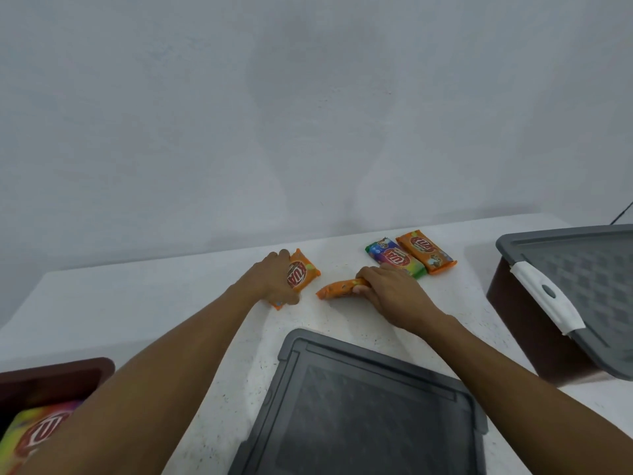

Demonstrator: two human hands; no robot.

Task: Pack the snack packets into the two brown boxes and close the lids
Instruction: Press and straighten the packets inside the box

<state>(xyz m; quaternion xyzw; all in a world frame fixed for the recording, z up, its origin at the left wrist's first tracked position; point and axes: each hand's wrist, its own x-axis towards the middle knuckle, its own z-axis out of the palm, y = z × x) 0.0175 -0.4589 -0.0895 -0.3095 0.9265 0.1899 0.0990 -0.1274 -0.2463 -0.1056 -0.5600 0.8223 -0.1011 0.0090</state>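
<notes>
Our L hand [279, 284] curls round orange pkt [305, 273], R hand [390, 293] clamps edge-up pkt [337, 290]; loose lid [359, 406] 6 o'clock, lidded box [527, 323] 3.

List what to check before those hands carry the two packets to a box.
1. Left hand grip on the left orange packet: ok, fingers curl round it.
2. Right hand grip on the middle orange packet: ok, fingers wrap it.
3. Room in the open brown box: cannot tell, mostly out of view.
4. Loose grey lid clear of that box: ok, flat on the table.
5. Right brown box open: not ok, its lid is on.
</notes>
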